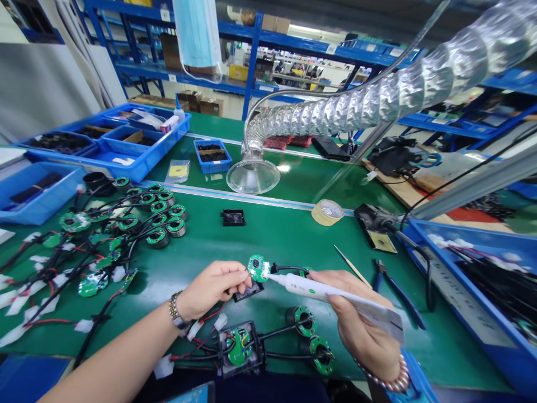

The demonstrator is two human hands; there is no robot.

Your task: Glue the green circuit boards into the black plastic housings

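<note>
My left hand (213, 291) pinches a round green circuit board (258, 268) by its edge, with a small black plastic housing (247, 291) just under the fingers. In my right hand (361, 330) is a white tube applicator (323, 291), and its tip touches the board. Black wires run from the board to the right. Below my hands lies a wired black box (240, 350) with a green board inside. Two green-and-metal ring parts (322, 355) are cabled to it.
Many wired rings and boards (96, 246) cover the green bench at left. A black housing (234, 217), tape roll (327, 212), pointed stick (352, 266) and blue-handled pliers (394, 291) lie nearby. A glass fume hood (253, 176) with foil duct hangs ahead. Blue bins (457, 268) edge the bench.
</note>
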